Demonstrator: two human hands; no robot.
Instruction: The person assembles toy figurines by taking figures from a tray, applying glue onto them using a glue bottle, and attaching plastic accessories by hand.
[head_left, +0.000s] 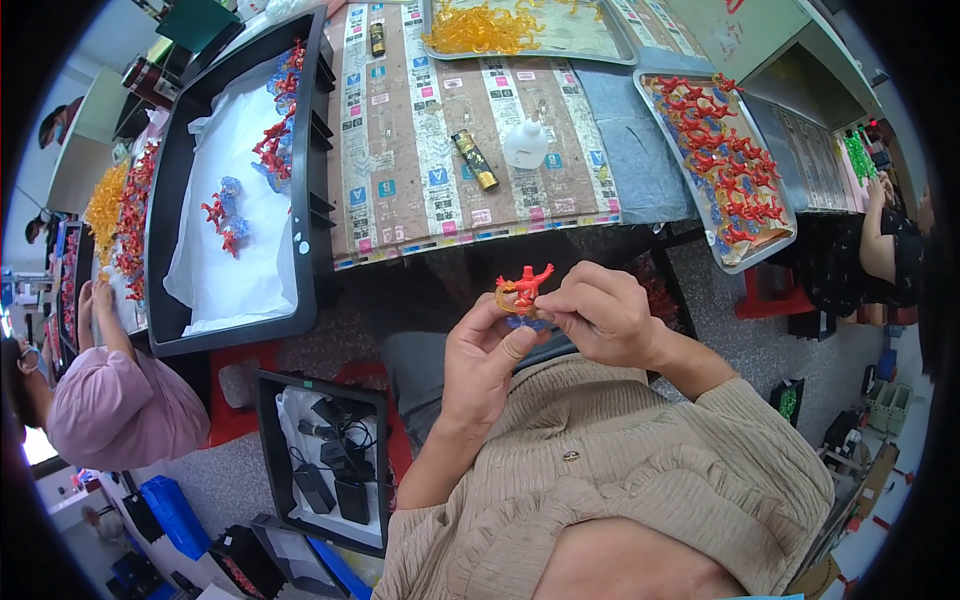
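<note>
Over my lap, my left hand grips a small red figurine by its translucent blue base, thumb and fingers pressed round it. The figurine stands upright with its arms spread. A translucent amber piece curves round its left side. My right hand is closed in a pinch, its fingertips touching the figurine's right side. What lies between those fingertips is hidden. Both hands are just off the front edge of the cardboard-covered table.
A white squeeze bottle and a black-gold tube are on the table. Figurines fill the right tray; amber pieces lie in the far tray. A black bin stands left. Co-workers sit at both sides. A crate holds power adapters.
</note>
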